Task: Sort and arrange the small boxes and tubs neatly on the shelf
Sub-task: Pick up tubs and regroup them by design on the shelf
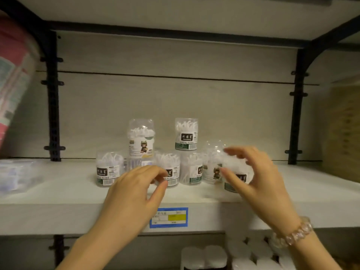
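While your hands reach over the white shelf (58, 184), the clear floss tubs (109, 168) stand in a bunch near its front, with two stacked on top. Your right hand (259, 178) curls around a blurry tub (236, 172), fingers spread wide. Your left hand (134, 190) pinches near another tub (171, 170); you cannot tell if it holds it.

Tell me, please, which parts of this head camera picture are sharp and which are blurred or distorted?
Head view: the stacked clear plastic floss tubs at the back read fairly sharp; the right hand and the tub in front of it smear with motion blur; the pink package at the left edge is blurred; the black shelf brackets bow from wide-angle distortion; lighting is dim.
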